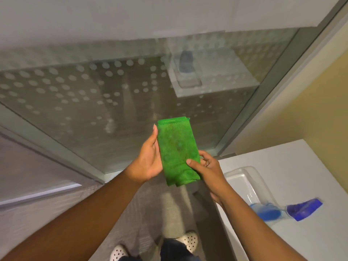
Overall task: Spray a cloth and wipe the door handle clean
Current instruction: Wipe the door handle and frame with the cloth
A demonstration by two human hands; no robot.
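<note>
Nearest, at the bottom edge, two white perforated shoes (188,240) stand on the grey floor, with both bare forearms reaching forward above them. To the right, on the near part of a white counter (301,166), a clear spray bottle (263,200) with blue liquid lies on its side, its blue trigger head (304,209) pointing right; it is close to the right wrist but not touched by either hand.

Further out, the two hands share a folded green cloth (177,151), held as a long strip running near to far. The left hand (146,159) is open and flat, palm cupping the cloth's left edge with the fingers stretched along it toward the far end. The right hand (207,170) pinches the cloth's near right portion, thumb on top and fingers curled behind. The cloth sits between the hands, its far end free.

Beyond the cloth is a glass panel (75,87) patterned with pale dots, framed in grey metal, and a yellow wall (310,87) stands far right. The door handle cannot be made out.
</note>
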